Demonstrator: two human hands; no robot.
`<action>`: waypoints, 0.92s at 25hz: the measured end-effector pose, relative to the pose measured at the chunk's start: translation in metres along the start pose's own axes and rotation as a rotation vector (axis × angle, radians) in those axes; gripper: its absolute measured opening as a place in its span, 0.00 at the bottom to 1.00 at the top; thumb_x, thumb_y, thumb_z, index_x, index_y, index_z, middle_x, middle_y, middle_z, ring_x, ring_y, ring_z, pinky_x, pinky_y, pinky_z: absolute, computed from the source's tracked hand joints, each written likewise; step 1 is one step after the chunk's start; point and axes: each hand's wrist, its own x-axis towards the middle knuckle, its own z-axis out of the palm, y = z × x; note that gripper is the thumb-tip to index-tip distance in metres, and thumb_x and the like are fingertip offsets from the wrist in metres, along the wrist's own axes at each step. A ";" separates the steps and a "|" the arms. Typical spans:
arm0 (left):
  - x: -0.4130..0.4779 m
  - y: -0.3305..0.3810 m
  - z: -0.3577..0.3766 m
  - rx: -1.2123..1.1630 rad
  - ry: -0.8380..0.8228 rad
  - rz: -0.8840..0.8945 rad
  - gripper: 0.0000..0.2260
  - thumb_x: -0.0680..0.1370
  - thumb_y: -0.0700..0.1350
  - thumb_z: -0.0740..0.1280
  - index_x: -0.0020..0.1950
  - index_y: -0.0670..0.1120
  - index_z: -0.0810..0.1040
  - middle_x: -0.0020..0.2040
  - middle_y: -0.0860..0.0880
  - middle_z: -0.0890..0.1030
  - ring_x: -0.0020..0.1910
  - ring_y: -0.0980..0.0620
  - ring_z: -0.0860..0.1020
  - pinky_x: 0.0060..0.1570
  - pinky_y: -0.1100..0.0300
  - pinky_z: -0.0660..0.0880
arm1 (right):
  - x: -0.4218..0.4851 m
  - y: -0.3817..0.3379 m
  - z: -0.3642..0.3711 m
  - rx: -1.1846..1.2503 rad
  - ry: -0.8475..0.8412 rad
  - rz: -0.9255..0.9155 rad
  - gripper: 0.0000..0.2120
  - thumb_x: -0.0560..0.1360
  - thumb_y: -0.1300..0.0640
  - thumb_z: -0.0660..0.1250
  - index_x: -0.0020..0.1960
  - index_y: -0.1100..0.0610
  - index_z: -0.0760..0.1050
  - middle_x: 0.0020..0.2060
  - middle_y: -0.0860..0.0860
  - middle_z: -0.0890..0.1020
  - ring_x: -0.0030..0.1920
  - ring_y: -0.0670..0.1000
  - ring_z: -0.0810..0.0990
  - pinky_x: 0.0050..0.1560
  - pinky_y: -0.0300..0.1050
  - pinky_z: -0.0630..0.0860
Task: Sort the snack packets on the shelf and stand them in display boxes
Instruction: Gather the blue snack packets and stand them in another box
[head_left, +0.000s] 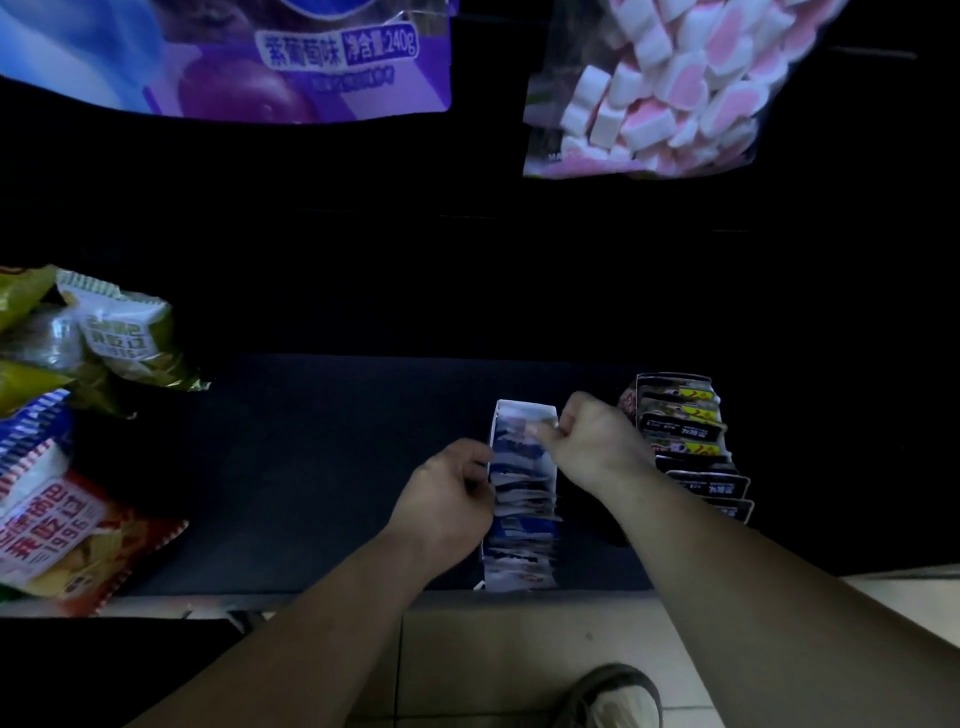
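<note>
Dim light left the back of the shelf (337, 467) black, and only its dark blue deck showed in the head view. A narrow white display box (525, 406) stood at the shelf's front edge, right of the middle, running front to back. It was packed with blue-and-white packets (522, 499) standing upright in a tight row. The left grip (449, 499) lay against the box's left wall, fingers curled onto it. The right grip (592, 441) pinched the top of one packet near the far end of the row.

Just beside it on the right stood a second box (672, 378) of black packets (691, 447) with yellow labels. A red chip bag (67, 535) and a green chip bag (119, 338) lay heaped at the shelf's left end. Above hung a purple bag (260, 57) and a clear bag of pink-and-white marshmallows (670, 88). Pale floor tiles (519, 649) and a shoe (618, 696) showed below the front edge.
</note>
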 end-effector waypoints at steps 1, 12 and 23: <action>-0.001 0.000 0.000 -0.011 -0.004 0.008 0.13 0.80 0.40 0.65 0.55 0.59 0.78 0.49 0.57 0.82 0.45 0.63 0.81 0.49 0.66 0.81 | 0.005 -0.001 0.002 0.018 0.020 0.020 0.18 0.78 0.35 0.66 0.47 0.50 0.71 0.37 0.49 0.77 0.38 0.52 0.76 0.33 0.44 0.67; -0.020 -0.003 -0.007 0.035 -0.052 0.034 0.08 0.75 0.51 0.75 0.52 0.57 0.79 0.48 0.57 0.82 0.45 0.62 0.81 0.49 0.61 0.81 | -0.009 0.003 -0.006 0.645 -0.178 0.024 0.30 0.75 0.71 0.60 0.72 0.47 0.73 0.64 0.46 0.78 0.48 0.52 0.84 0.42 0.47 0.82; -0.036 -0.019 0.001 0.342 -0.115 0.221 0.32 0.69 0.55 0.79 0.69 0.60 0.69 0.61 0.61 0.69 0.49 0.61 0.77 0.50 0.61 0.79 | -0.055 0.031 0.001 0.485 -0.208 -0.070 0.29 0.73 0.52 0.79 0.71 0.45 0.72 0.60 0.47 0.76 0.56 0.49 0.77 0.52 0.39 0.70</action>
